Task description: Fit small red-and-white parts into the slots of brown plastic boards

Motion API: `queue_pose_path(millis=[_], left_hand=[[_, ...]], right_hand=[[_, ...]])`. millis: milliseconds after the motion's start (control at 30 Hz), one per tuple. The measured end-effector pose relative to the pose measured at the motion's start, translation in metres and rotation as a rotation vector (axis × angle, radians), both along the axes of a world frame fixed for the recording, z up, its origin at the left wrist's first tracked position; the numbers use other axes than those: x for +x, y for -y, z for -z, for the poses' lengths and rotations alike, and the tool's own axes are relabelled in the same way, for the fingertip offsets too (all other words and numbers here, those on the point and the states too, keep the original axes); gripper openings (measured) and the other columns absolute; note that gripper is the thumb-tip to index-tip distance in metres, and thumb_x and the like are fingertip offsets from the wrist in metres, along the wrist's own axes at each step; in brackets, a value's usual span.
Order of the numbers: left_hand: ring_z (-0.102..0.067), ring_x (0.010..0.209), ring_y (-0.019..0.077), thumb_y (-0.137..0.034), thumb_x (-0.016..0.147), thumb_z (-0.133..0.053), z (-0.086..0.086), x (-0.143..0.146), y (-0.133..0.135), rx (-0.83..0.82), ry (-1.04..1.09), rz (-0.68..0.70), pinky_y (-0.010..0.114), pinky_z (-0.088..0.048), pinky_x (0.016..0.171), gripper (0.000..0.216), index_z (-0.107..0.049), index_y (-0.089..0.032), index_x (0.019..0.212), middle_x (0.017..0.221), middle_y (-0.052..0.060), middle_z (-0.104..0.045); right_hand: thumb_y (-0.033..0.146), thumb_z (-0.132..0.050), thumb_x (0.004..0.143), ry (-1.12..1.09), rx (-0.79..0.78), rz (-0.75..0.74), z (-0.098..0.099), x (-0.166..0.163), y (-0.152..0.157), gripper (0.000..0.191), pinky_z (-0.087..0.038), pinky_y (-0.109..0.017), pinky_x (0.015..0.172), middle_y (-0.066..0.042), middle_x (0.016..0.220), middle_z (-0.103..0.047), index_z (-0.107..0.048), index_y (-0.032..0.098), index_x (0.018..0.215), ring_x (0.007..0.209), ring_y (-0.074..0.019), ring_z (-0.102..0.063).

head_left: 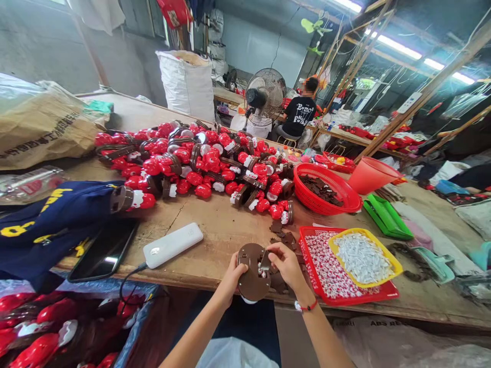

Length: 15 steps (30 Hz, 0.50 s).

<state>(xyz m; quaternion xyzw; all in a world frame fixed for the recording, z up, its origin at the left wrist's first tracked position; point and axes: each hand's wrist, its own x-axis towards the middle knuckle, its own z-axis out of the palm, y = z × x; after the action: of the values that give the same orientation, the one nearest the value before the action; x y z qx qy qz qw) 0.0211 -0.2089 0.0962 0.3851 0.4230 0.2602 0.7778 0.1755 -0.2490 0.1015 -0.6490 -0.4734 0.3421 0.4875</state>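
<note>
Lower centre: left hand (231, 274) grips brown disc (251, 283); right hand (287, 263) pinches a small part (263, 257) into it. Many assembled red toys (199, 158) are piled mid-frame.

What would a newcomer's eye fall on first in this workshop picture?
The big heap of glossy red and brown toy parts spreads across the middle of the wooden table. At the near edge, the left hand grips a brown disc while the right hand pinches at its upper part. Right of them, a yellow tray of white pieces sits in a red tray.
</note>
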Motion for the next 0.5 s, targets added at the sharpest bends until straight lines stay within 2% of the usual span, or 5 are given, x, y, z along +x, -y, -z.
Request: queue_pose_path(millis=[100,233,500], left_hand=[[-0.048,0.068,0.0133,-0.024,0.065,-0.042,0.0018,-0.0006,-0.0003,0.025,-0.025,-0.004,0.021,-0.036,0.054,0.041,-0.042,-0.021,0.106,0.083,0.000,-0.054],[-0.049,0.072,0.0132,-0.023,0.065,-0.042,0.0051,-0.0010,-0.0002,0.031,0.012,0.011,0.020,-0.037,0.056,0.040,-0.041,-0.021,0.105,0.088,0.001,-0.054],[-0.050,0.072,0.0143,-0.024,0.065,-0.043,0.0064,-0.0002,0.0009,0.067,0.012,0.002,0.022,-0.037,0.057,0.038,-0.044,-0.021,0.103,0.088,0.001,-0.056]], right_hand=[[0.028,-0.047,0.071,0.127,0.002,-0.124,-0.0064,-0.0048,0.0043,0.017,-0.041,-0.021,0.057,0.000,0.069,-0.056,-0.056,0.017,0.080,0.061,-0.0102,-0.051],[0.023,-0.046,0.072,0.247,0.012,-0.160,-0.0103,-0.0064,0.0056,0.015,-0.041,-0.022,0.066,-0.001,0.076,-0.059,-0.057,0.017,0.080,0.070,-0.0111,-0.053],[0.023,-0.046,0.070,0.182,-0.038,-0.142,-0.0085,-0.0021,0.0043,0.015,-0.042,-0.022,0.065,0.000,0.074,-0.059,-0.057,0.017,0.078,0.069,-0.0110,-0.054]])
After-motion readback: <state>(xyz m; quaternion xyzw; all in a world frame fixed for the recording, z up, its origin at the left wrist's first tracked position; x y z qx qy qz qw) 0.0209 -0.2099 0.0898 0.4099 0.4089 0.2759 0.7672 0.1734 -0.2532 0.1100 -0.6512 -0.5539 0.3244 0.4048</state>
